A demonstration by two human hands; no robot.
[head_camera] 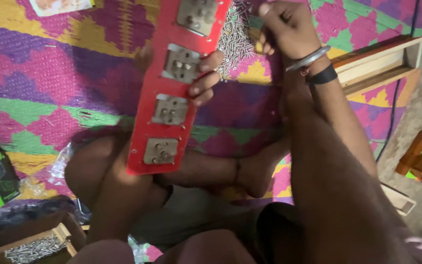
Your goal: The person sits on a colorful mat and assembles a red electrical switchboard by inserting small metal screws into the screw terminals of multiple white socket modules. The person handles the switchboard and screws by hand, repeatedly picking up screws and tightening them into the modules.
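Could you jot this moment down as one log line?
left hand: grips red socket panel | right hand: closed over screw pile | setting: patterned mat

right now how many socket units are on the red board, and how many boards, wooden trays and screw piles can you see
red board: 1, held by the left hand
socket units on it: 4
wooden trays: 2, one with screws at lower left
loose screw pile under the right hand: 1
total: 8
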